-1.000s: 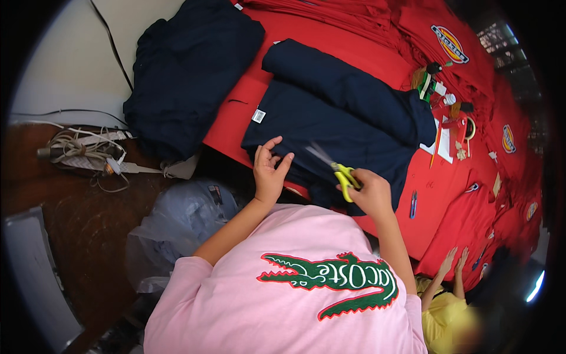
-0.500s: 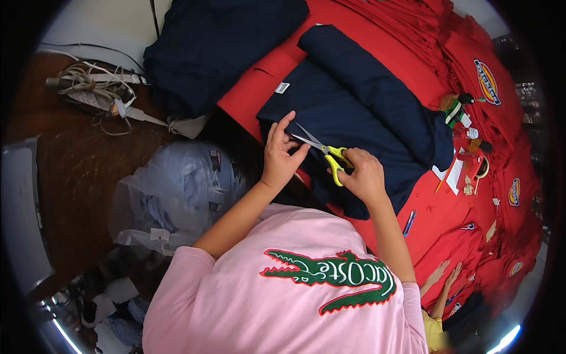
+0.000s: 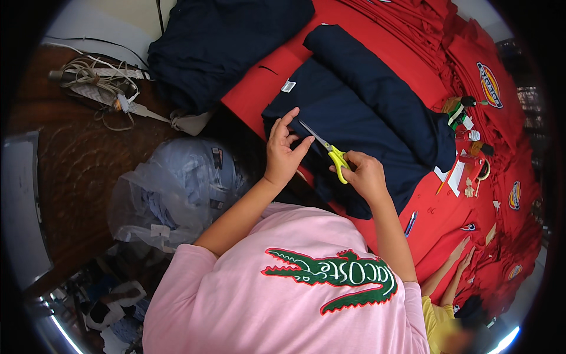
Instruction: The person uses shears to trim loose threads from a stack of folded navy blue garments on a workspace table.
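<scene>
My right hand is closed on the yellow-green handles of a pair of scissors. The scissor blades are together and point up and left over dark navy cloth. Close to the blade tip, my left hand is raised at the cloth's left edge. Its index finger and thumb stand apart, the other fingers are partly bent, and I see nothing held in it. A small white label shows on the navy cloth, just beyond my left fingertips.
Red cloth with embroidered patches spreads beneath and to the right. A pen, tape roll and small bottles lie there. Another navy pile is at the back. On the left are bagged garments and coiled cords. Another person's hands rest at lower right.
The scissor blades have closed from slightly apart. My left thumb and index finger have shifted a little off the blades. The other person's arms have moved farther into view.
</scene>
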Demonstrator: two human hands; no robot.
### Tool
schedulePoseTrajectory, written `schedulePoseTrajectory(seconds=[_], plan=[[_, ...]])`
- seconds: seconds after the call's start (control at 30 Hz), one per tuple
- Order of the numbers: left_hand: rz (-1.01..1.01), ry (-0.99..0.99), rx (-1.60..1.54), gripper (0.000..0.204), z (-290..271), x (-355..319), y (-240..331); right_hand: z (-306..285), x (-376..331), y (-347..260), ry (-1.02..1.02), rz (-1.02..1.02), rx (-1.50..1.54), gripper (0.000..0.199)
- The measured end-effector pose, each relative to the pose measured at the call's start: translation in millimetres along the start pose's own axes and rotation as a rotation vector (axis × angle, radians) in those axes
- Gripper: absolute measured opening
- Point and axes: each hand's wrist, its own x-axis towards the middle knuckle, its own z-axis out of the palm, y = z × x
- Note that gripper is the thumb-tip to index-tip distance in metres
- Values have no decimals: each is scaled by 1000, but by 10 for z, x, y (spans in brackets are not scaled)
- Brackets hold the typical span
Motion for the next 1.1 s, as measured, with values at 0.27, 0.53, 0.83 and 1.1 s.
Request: schedulePoseTrajectory(seconds=[0.27,0.53,0.83,1.1], plan=[[-47,-9,-92,80,17,63,99,-66,37,-113,88,-158,-97,39],[-82,-52,-95,79,-45,86,110,-77,71,-101,30,-92,-103,37],[-75,45,-119,75,-64,153,15,-32,57,-90,52,-70,-51,33],[-103,4,-187,82,-71,163,77,-77,174,-230,85,-139,-153,39]])
